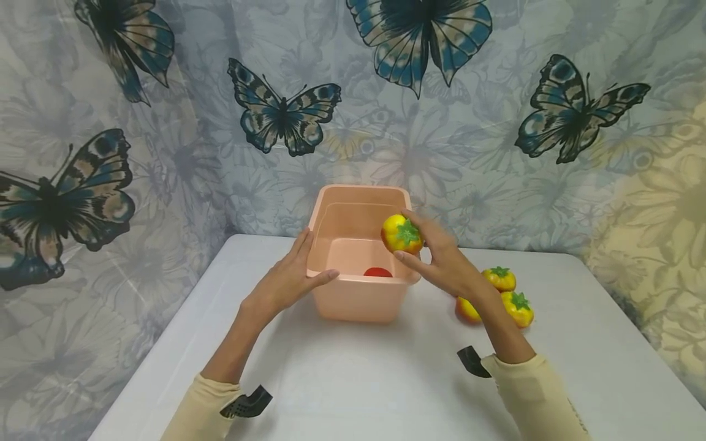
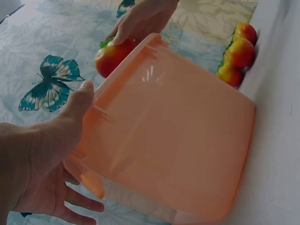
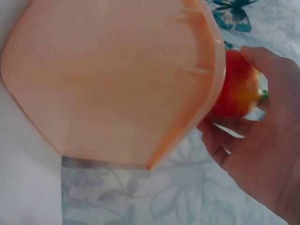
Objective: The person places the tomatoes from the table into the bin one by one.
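Observation:
A peach-coloured plastic bin [image 1: 353, 300] stands on the table. My left hand [image 1: 287, 278] rests against its near left corner, the thumb along the front rim and the fingers fairly straight at the left side. My right hand [image 1: 444, 260] holds a yellow-and-red tomato [image 1: 401, 234] with a green leafy top between thumb and fingers, over the bin's right rim. In the right wrist view the tomato [image 3: 238, 84] sits just past the rim, its lower side red. Inside the bin the red top of another round thing [image 1: 377, 272] shows; its rest is hidden by the front wall.
Several similar tomatoes [image 1: 517, 308] lie grouped on the table to the right of the bin, partly behind my right forearm. The white table [image 1: 353, 380] reaches back to a butterfly-patterned cloth [image 1: 474, 196]. Black straps are on both wrists.

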The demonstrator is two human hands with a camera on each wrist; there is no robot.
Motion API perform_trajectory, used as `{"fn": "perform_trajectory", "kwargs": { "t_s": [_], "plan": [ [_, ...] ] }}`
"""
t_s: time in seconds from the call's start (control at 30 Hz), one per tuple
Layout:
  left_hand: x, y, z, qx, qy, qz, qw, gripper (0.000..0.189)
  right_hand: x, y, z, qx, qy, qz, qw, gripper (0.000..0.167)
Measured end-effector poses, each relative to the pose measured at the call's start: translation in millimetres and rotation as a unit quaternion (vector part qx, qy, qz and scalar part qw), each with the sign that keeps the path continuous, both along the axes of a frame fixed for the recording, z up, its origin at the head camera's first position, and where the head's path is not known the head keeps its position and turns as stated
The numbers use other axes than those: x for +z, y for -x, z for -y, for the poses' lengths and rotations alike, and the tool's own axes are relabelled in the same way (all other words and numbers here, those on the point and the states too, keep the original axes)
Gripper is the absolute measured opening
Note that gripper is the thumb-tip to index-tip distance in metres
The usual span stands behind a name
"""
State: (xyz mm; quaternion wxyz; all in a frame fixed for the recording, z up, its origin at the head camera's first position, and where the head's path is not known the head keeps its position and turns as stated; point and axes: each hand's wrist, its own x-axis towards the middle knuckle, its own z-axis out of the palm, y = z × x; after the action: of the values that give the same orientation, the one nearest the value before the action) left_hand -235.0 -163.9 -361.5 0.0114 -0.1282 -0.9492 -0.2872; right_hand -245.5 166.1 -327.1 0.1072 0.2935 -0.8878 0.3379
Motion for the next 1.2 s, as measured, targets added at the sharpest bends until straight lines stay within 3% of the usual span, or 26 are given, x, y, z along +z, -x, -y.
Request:
{"fn": "perform_trajectory", "kwargs": {
  "t_s": [0.13, 0.47, 0.9, 1.2],
  "plan": [
    [-0.7, -0.1, 0.1, 0.002, 0.001, 0.003, 1.0, 0.121, -4.1, 0.3, 5.6, 0.017, -0.012, 0.013, 0.9997, 0.083],
    [1.4, 0.3, -1.7, 0.006, -0.01, 0.01, 0.9999, 0.116, -0.9, -3.3, 3.1, 0.015, -0.006, 0.01, 0.9998, 0.072],
    [0.4, 0.3, -3.6, 0.004, -0.011, 0.019, 0.9998, 0.119, 0.8, -15.3, -21.8, -0.031, -0.029, 0.014, 0.999, 0.071],
    [1.9, 0.1, -2.0, 0.008, -0.004, 0.021, 0.9997, 0.124, -2.4, -23.7, -59.0, -0.076, -0.063, 0.051, 0.9938, 0.072]
  ]
}}
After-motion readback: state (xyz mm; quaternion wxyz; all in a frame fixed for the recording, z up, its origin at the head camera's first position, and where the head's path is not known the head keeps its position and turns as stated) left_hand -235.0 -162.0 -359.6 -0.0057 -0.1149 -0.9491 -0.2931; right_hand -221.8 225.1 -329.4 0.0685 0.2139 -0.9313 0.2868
